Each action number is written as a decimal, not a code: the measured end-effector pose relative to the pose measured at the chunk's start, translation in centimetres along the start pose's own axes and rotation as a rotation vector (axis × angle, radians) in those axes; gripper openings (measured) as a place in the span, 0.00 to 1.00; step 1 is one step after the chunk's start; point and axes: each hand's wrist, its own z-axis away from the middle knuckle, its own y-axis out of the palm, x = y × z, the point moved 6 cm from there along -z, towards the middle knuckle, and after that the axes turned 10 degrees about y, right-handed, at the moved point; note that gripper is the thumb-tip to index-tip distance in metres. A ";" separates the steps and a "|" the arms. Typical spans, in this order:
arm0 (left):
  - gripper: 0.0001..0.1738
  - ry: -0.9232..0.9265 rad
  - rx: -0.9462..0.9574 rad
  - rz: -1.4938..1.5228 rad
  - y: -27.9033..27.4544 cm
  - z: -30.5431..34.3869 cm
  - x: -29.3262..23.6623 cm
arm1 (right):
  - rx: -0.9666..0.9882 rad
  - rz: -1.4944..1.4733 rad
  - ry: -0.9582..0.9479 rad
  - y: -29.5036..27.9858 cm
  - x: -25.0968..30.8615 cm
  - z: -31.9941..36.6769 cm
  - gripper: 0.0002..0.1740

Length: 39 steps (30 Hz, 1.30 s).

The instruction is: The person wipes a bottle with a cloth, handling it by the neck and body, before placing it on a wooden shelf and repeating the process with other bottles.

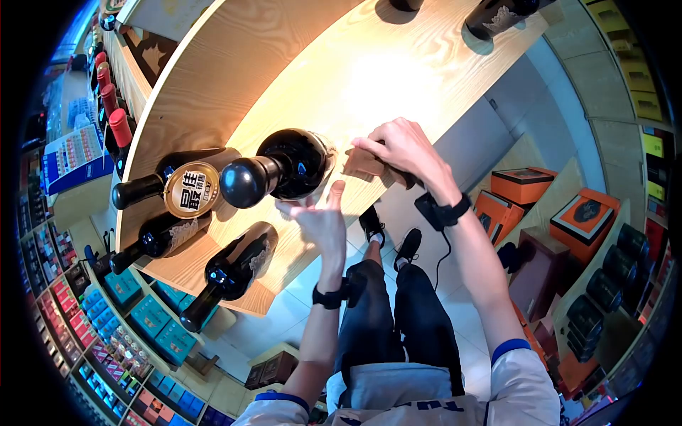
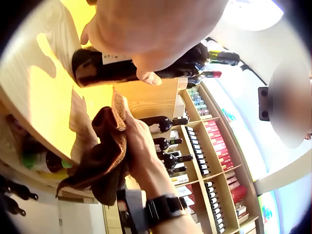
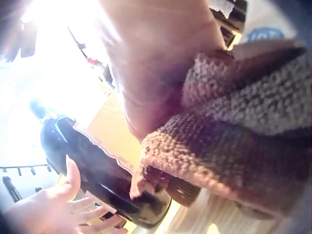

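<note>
A large dark bottle (image 1: 302,160) stands upright on the curved wooden shelf. My left hand (image 1: 323,226) is at its near side, thumb raised and fingers extended; the right wrist view shows that hand (image 3: 63,209) spread beside the bottle (image 3: 97,170). Whether it touches the glass, I cannot tell. To the right of the bottle, my right hand (image 1: 408,149) grips a brown cloth (image 1: 364,165). In the left wrist view the cloth (image 2: 109,151) hangs in folds from the right hand (image 2: 141,146), and the left hand (image 2: 156,29) fills the top.
Several dark bottles, one (image 1: 241,259) near the shelf's corner, stand left of the large one, with a round gold sign (image 1: 192,189) among them. Another bottle (image 1: 497,18) is at the far end. Orange boxes (image 1: 584,221) sit on a low shelf at right.
</note>
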 end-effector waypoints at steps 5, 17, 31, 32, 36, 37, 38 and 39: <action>0.50 0.042 -0.097 0.080 2.5 1.1 -1.2 | -0.114 -0.263 -0.465 1.7 1.0 -3.5 0.45; 0.35 0.028 -0.149 0.149 3.8 -0.8 -0.4 | 0.067 -0.381 -0.551 2.9 4.7 -4.8 0.45; 0.48 0.215 -0.101 0.188 2.2 -5.1 2.6 | -0.385 -0.453 -0.500 2.7 5.2 -3.8 0.37; 0.46 0.187 -0.066 0.228 2.1 -5.5 2.9 | -0.382 -0.453 -0.506 2.8 5.4 -3.8 0.37; 0.36 0.153 -0.033 0.035 0.8 -6.6 2.4 | -0.391 -0.385 -0.486 2.7 5.7 -4.0 0.40; 0.36 0.155 -0.036 0.034 0.5 -6.8 2.6 | -0.394 -0.368 -0.469 2.7 5.7 -4.2 0.41; 0.36 0.152 -0.033 0.016 0.3 -7.3 3.1 | -0.393 -0.367 -0.472 2.8 5.9 -4.2 0.41; 0.36 0.150 -0.030 -0.002 0.3 -7.7 3.1 | -0.410 -0.362 -0.445 2.9 5.9 -4.3 0.42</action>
